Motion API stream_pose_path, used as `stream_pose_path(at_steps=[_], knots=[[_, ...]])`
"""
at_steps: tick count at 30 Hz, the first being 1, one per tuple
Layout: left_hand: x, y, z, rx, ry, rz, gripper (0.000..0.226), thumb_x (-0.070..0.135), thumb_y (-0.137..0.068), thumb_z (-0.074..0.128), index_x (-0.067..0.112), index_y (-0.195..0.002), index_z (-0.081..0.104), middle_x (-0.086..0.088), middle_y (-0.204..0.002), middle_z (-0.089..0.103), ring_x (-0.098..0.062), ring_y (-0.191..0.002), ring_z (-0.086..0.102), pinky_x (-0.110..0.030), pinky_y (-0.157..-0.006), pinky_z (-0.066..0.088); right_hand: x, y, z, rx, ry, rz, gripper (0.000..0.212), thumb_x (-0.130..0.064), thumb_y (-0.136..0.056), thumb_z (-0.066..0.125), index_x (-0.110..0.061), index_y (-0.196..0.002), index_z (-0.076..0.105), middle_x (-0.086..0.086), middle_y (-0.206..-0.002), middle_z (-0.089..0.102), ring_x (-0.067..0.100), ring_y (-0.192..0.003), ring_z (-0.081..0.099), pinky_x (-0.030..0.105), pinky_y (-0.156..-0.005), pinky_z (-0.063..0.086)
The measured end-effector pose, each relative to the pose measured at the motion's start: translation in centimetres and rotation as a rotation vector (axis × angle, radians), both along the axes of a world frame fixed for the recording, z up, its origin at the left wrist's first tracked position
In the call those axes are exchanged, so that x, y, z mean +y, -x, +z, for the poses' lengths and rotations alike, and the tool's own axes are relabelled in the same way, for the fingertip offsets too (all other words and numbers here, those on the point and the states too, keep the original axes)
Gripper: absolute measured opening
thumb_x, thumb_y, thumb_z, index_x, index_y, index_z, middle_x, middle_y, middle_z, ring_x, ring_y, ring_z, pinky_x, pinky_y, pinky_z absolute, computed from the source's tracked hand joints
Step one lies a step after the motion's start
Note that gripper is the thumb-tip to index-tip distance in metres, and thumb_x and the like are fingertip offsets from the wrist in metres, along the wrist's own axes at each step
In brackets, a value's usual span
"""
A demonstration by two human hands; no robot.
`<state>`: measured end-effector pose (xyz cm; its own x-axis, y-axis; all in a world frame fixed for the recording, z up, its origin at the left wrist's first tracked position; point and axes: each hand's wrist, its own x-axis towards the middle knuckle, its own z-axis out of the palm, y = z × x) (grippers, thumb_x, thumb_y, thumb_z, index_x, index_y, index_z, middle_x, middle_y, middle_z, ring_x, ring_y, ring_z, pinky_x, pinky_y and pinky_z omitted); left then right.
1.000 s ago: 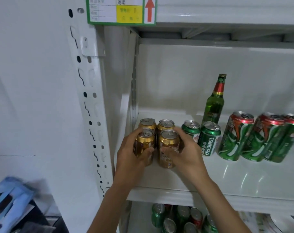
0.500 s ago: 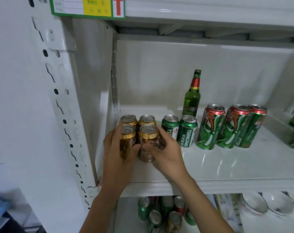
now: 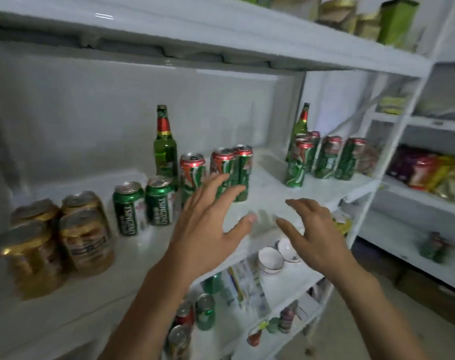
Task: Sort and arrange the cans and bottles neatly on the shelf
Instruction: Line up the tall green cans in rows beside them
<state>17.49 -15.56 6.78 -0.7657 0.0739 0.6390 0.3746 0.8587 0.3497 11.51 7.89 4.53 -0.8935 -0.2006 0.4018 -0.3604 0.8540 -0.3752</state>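
On the white shelf [image 3: 268,203], both hands hover with nothing in them: the left hand [image 3: 208,229] has its fingers spread and relaxed, held in front of the tall green-and-red cans [image 3: 192,175], and the right hand [image 3: 312,229] is just as loose, fingers slightly bent over the shelf's front edge. Neither touches a can.

Far left, four gold cans [image 3: 83,237] sit packed tight in a block near the front edge. Just beside them, two short green cans [image 3: 143,206] stand side by side, upright. Behind those, a green bottle [image 3: 165,149] with a red neck rises near the back wall. Three tall green-and-red cans crowd just right of it, partly hidden by the left fingers.

Over at the right end, a second green bottle [image 3: 300,126] stands in the back corner behind another cluster of tall cans [image 3: 322,159], blurred but upright.

Between the two tall-can groups lies a bare stretch of shelf, right where the hands float. Below, the lower shelf holds more cans [image 3: 204,310] and white bowls [image 3: 270,258]. Snack packets [image 3: 429,172] fill the neighbouring rack to the right.
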Motion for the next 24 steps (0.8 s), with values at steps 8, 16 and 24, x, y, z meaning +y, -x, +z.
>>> stream_pose_path(at_steps=[8,16,24], knots=[[15.8,6.9,-1.3,-0.169,0.122,-0.280,0.077,0.079,-0.092,0.029,0.041,-0.158,0.028,0.010,-0.170,0.013,-0.016,-0.158,0.006,-0.042,-0.126,0.017,14.9,-3.7,0.5,-0.046,-0.128,-0.394,0.070,-0.068,-0.097,0.038,-0.027,-0.154,0.037,0.007,-0.160,0.037,0.030,-0.148,0.031,0.045,-0.116,0.034],[21.6,11.0,-2.1,-0.177,0.032,-0.324,0.069,0.071,-0.093,0.040,0.040,-0.155,0.033,0.010,-0.166,0.021,-0.021,-0.152,0.026,-0.043,-0.119,0.028,19.9,-1.9,0.6,-0.053,-0.061,-0.397,0.073,-0.069,-0.097,0.035,-0.026,-0.156,0.037,0.007,-0.162,0.035,0.027,-0.150,0.028,0.041,-0.120,0.026],[23.8,15.3,-1.9,-0.155,-0.101,-0.284,0.059,0.065,-0.096,0.049,0.043,-0.150,0.038,0.018,-0.160,0.025,-0.015,-0.146,0.032,-0.038,-0.116,0.032,23.0,4.1,0.5,0.004,0.044,-0.308,0.067,-0.070,-0.096,0.037,-0.031,-0.151,0.044,-0.002,-0.158,0.040,0.021,-0.146,0.034,0.043,-0.117,0.035]])
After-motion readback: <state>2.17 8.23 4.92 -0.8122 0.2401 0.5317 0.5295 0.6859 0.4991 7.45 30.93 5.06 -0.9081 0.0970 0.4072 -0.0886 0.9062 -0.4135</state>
